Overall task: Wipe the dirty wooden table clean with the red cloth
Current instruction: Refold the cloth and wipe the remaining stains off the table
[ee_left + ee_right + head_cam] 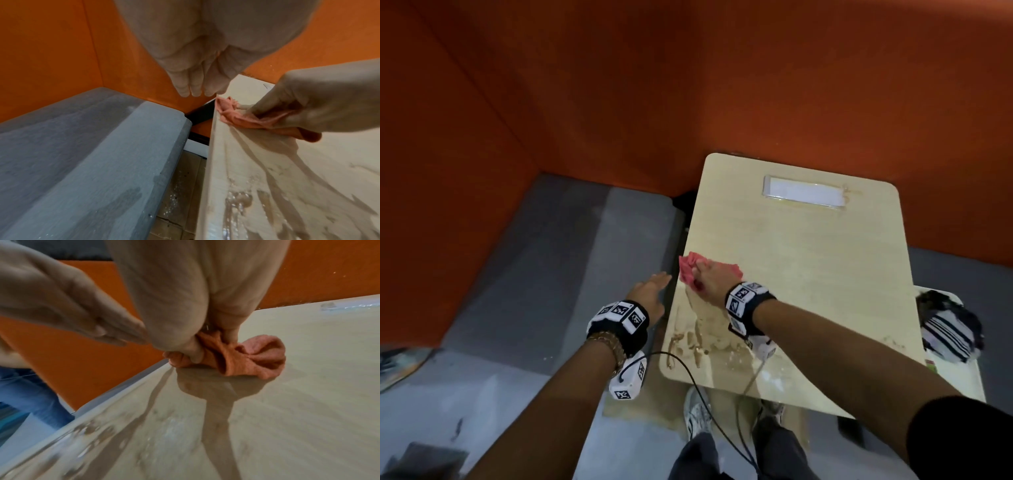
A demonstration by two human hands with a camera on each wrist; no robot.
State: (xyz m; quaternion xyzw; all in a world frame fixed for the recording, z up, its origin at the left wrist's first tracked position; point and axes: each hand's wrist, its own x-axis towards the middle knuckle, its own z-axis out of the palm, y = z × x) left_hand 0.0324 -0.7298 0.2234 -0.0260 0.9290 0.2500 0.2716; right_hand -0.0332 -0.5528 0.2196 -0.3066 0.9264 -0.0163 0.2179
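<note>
Pressing the red cloth (pixel 690 270) onto the tabletop (pixel 825 267) at its left edge, my right hand (pixel 714 279) has it bunched in curled fingers so the wad stays thick under my palm. My left hand (pixel 650 291) hovers flat and spread just off that edge, holding nothing, likely to catch drips. Brown smears (pixel 695 342) cover the near corner.

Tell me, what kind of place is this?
Probably a seating booth, maybe in a cafe or canteen: a small wooden table pushed against orange padded walls, with a grey cushioned bench beside it.
</note>
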